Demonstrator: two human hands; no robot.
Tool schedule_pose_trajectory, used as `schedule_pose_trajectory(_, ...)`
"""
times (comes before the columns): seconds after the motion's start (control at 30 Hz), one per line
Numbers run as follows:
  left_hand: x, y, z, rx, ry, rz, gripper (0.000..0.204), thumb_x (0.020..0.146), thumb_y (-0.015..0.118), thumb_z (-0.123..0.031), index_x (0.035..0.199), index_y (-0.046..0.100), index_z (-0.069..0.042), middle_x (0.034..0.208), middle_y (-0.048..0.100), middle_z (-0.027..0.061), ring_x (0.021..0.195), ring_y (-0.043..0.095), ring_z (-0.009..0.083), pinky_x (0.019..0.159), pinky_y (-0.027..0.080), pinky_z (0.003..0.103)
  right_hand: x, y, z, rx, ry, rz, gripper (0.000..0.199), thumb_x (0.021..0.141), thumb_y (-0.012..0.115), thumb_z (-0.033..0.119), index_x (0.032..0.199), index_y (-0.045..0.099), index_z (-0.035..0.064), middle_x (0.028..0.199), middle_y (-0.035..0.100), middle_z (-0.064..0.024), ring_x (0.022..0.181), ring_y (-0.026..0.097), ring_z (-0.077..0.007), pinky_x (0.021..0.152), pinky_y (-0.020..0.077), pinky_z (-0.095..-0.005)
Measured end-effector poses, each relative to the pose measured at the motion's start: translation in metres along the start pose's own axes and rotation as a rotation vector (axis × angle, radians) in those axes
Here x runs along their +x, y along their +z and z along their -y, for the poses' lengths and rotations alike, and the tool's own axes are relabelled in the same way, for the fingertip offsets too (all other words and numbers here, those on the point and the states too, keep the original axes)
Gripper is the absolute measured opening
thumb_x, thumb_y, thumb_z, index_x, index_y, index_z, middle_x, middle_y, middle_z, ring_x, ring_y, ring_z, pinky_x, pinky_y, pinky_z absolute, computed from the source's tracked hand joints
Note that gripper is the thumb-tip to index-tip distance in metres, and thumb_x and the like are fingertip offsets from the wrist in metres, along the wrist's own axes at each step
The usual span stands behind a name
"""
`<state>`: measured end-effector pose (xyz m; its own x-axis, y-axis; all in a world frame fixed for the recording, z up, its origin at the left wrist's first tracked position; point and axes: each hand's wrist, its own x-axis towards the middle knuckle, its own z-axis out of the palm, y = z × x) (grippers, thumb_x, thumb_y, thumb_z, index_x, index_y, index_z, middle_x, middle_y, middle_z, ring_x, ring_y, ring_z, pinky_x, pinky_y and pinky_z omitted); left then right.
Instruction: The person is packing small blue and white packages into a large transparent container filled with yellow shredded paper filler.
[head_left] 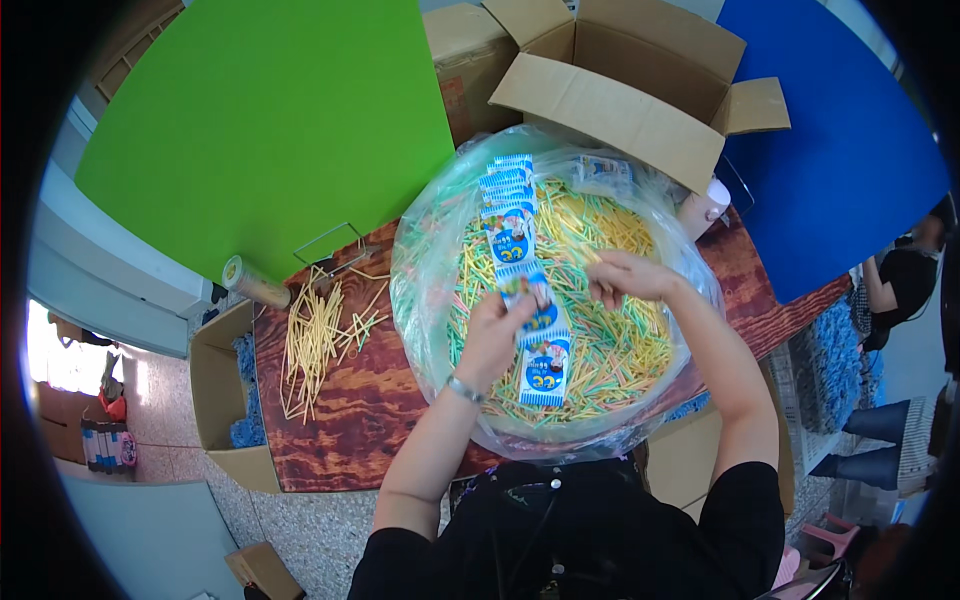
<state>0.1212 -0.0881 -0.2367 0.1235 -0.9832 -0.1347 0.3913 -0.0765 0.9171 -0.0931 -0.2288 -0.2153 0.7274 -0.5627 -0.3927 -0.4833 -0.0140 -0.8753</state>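
Note:
A large clear plastic bag (425, 290) lies spread open in a round shape, filled with thin pastel sticks (610, 330) in yellow, green and pink. On top of the sticks runs a row of blue and white packets (512, 232), the nearest one (545, 372) closest to my body. My left hand (490, 335) pinches a packet (535, 300) in the middle of that row between thumb and fingers. Over the right half of the sticks hovers my right hand (627, 278), its fingers curled together; what they hold, if anything, is blurred.
An open cardboard box (625, 95) stands behind the bag, beside a white bottle (705, 208). Loose pale yellow sticks (315, 345) and a canister (252, 282) lie at the left of the wooden table (380, 435). Green (270, 130) and blue (820, 150) panels flank it. Another person (905, 285) is at far right.

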Motion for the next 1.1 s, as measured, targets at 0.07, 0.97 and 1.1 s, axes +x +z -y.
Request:
schedule_pose_trajectory(0.07,0.015,0.002,-0.002,-0.328,0.027,0.093,0.019,0.095,0.060,-0.015,0.109,0.061,-0.003,0.100,0.067,0.0021,0.089,0.065,0.0135,0.081,0.054,0.033,-0.019,0.021,0.008,0.057,-0.048,0.174,0.030,0.099,0.042,0.032,0.097,0.056,0.0050,0.080,0.060,-0.0051,0.061,0.059,-0.0110,0.056,0.0485,-0.0248)
schedule_pose_trajectory(0.97,0.006,0.027,0.010,-0.270,-0.102,0.090,0.018,0.096,0.059,-0.022,0.103,0.062,-0.006,0.090,0.068,0.0019,0.071,0.065,0.0087,0.059,0.052,0.024,-0.017,0.111,-0.015,1.032,0.045,0.004,0.022,0.098,0.054,0.022,0.113,0.056,0.0059,0.094,0.063,-0.0047,0.077,0.063,-0.0114,0.065,0.0535,-0.0247)
schedule_pose_trajectory(1.1,0.000,0.025,0.003,-0.103,-0.057,0.179,0.019,0.096,0.058,-0.021,0.104,0.062,-0.004,0.086,0.068,0.0018,0.067,0.063,0.0065,0.055,0.051,0.022,-0.014,0.119,-0.018,0.921,-0.015,0.045,0.016,0.098,0.055,0.021,0.106,0.057,0.0069,0.087,0.059,-0.0007,0.073,0.058,-0.0093,0.060,0.0476,-0.0235)
